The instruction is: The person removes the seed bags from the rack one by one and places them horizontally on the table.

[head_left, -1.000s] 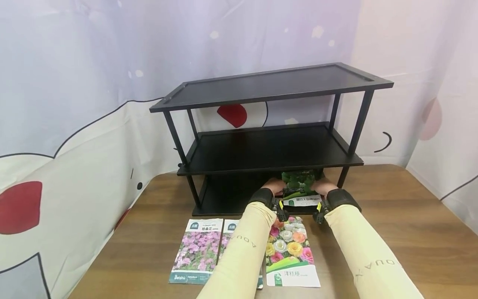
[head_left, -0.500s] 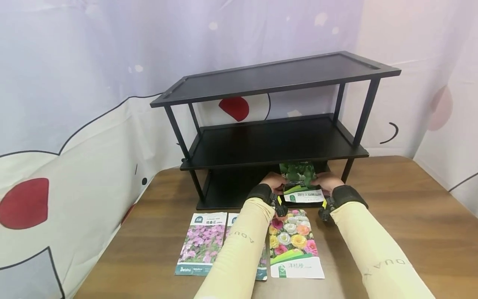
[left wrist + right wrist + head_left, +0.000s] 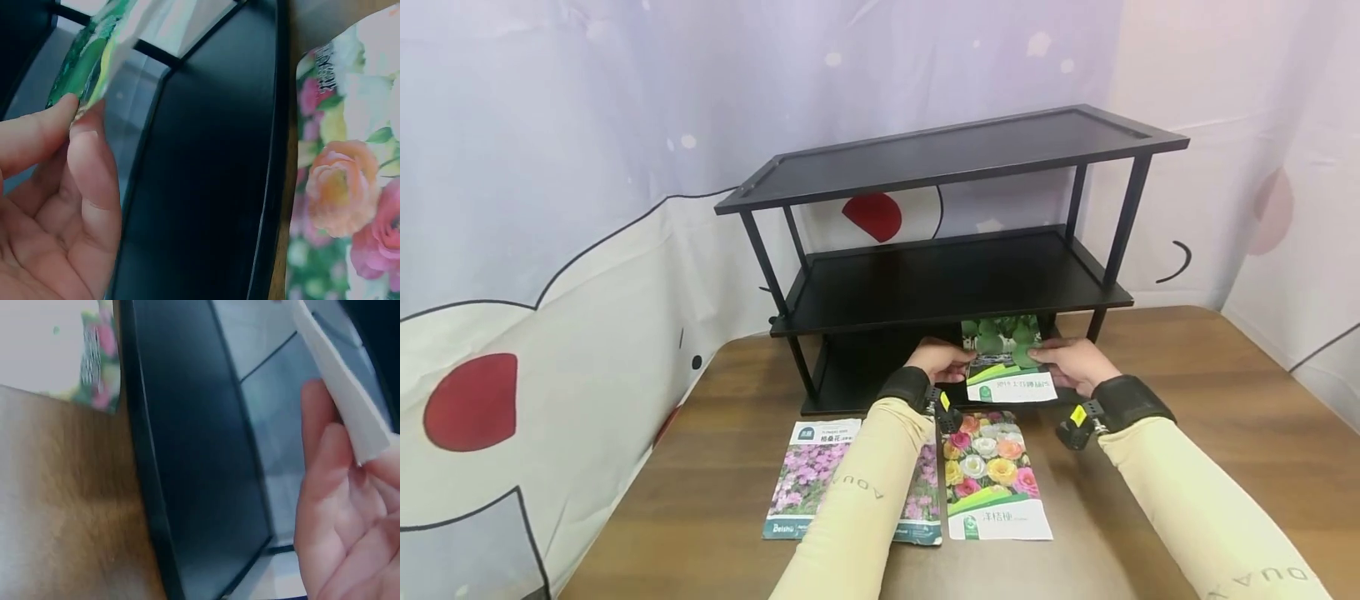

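A seed packet [image 3: 1009, 385] with green gourds and a white lower band is held between both hands at the front right of the rack's bottom level. My left hand [image 3: 942, 360] pinches its left edge between thumb and fingers, as the left wrist view also shows with the packet [image 3: 103, 53] tilted. On the opposite edge, my right hand [image 3: 1081, 365] grips with thumb on top; the right wrist view shows the packet's white edge [image 3: 344, 387] in those fingers. Nearer to me lies a seed packet with colourful blooms [image 3: 992, 475].
The black three-level rack [image 3: 955, 287] stands at the back of the wooden table [image 3: 700, 500]; its middle shelf overhangs the hands. Two pink-flower seed packets [image 3: 808, 479] lie at front left, partly hidden by the left sleeve. A printed curtain [image 3: 625, 350] hangs behind.
Both hands have drawn the gourd packet outward and up from under the middle shelf, so more of its face shows. The right hand sits slightly farther right.
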The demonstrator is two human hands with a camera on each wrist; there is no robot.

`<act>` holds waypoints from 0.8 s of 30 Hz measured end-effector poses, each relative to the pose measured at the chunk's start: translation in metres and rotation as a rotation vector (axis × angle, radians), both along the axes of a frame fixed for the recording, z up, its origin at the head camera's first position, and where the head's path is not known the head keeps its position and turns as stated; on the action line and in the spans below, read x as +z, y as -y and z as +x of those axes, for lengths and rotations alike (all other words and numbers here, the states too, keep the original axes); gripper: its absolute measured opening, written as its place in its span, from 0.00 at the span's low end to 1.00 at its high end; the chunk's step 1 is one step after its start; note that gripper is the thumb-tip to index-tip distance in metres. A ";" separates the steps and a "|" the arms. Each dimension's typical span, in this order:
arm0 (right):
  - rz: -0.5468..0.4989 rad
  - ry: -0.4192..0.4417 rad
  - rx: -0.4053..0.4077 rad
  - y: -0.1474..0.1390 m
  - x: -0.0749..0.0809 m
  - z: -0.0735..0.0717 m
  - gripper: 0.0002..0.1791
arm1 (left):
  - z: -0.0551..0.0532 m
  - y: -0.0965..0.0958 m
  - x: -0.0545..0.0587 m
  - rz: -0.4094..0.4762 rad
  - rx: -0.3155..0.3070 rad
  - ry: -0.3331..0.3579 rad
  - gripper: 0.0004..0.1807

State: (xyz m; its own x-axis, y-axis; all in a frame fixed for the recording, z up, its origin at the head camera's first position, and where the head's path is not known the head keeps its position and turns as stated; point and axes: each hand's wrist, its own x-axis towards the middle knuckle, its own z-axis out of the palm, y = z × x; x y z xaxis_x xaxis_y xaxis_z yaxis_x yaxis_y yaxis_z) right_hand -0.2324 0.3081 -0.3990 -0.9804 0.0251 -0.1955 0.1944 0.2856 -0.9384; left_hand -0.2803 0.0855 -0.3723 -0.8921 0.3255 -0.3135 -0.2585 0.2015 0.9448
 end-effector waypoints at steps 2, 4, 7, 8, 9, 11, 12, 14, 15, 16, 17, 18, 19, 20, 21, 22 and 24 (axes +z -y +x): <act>-0.024 -0.010 -0.001 0.002 0.005 0.006 0.35 | 0.004 0.001 0.004 -0.027 -0.023 -0.009 0.09; -0.013 -0.010 -0.008 0.003 0.008 0.013 0.34 | 0.002 0.001 -0.002 -0.060 -0.042 -0.029 0.08; 0.029 0.006 -0.028 0.003 0.012 0.025 0.33 | 0.000 -0.001 -0.008 -0.086 -0.089 -0.053 0.08; 0.053 0.011 -0.033 0.002 0.013 0.030 0.32 | 0.000 -0.002 -0.012 -0.090 -0.106 -0.060 0.08; 0.073 0.017 -0.039 0.000 0.014 0.034 0.31 | -0.001 -0.003 -0.016 -0.093 -0.124 -0.063 0.09; 0.102 0.026 -0.050 -0.003 0.015 0.042 0.30 | 0.004 -0.005 -0.016 -0.094 -0.163 -0.064 0.09; 0.120 0.028 -0.052 -0.005 0.015 0.045 0.30 | 0.007 -0.005 -0.016 -0.098 -0.178 -0.066 0.09; 0.154 0.021 -0.052 -0.008 0.014 0.053 0.29 | 0.013 -0.006 -0.016 -0.107 -0.201 -0.073 0.08; 0.166 0.022 -0.055 -0.009 0.014 0.056 0.29 | 0.016 -0.007 -0.016 -0.112 -0.209 -0.080 0.08; 0.176 0.020 -0.057 -0.010 0.013 0.060 0.29 | 0.019 -0.007 -0.016 -0.117 -0.214 -0.085 0.08; 0.180 0.017 -0.057 -0.011 0.012 0.063 0.28 | 0.022 -0.007 -0.017 -0.126 -0.218 -0.090 0.08; 0.183 0.018 -0.057 -0.012 0.011 0.067 0.28 | 0.025 -0.008 -0.018 -0.134 -0.220 -0.090 0.07; 0.186 0.022 -0.058 -0.013 0.010 0.070 0.28 | 0.027 -0.008 -0.019 -0.140 -0.223 -0.081 0.08; 0.193 0.027 -0.059 -0.014 0.008 0.074 0.27 | 0.030 -0.009 -0.020 -0.144 -0.226 -0.067 0.08; 0.195 0.032 -0.061 -0.015 0.007 0.077 0.27 | 0.032 -0.009 -0.021 -0.152 -0.232 -0.055 0.08; 0.195 0.034 -0.060 -0.016 0.006 0.080 0.26 | 0.034 -0.010 -0.022 -0.162 -0.239 -0.047 0.09; 0.198 0.045 -0.059 -0.019 0.003 0.087 0.24 | 0.039 -0.013 -0.025 -0.173 -0.257 -0.033 0.09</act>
State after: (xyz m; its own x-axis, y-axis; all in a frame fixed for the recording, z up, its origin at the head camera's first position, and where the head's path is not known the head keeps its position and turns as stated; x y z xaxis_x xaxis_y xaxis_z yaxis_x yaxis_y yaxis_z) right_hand -0.1457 0.3269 -0.3962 -0.9665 0.1249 -0.2241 0.2565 0.4502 -0.8553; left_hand -0.2417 0.0987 -0.3970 -0.7984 0.4858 -0.3558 -0.1480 0.4144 0.8980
